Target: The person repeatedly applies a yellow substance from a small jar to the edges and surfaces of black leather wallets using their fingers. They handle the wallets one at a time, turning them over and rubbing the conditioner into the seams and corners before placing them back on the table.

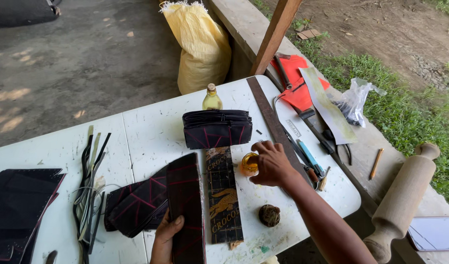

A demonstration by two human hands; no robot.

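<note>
My left hand (164,239) grips a long black leather strip with red stitched lines (184,205) at the near edge of the white table (146,132). Over a small yellow jar (248,165) rests my right hand (272,164), its fingers closed around the top. A dark patterned strip with a gold animal print (223,195) lies between the hands. Behind it a stack of black stitched pieces (216,128) stands, with a small bottle of yellow liquid (212,99) just beyond.
A brown round lump (269,215) sits near the table's front. More black pieces (19,205) and thin straps (90,186) lie left. A long metal ruler (271,120), tools (310,159), a wooden mallet (405,195), a yellow sack (200,46) and a plastic bag (354,100) are around.
</note>
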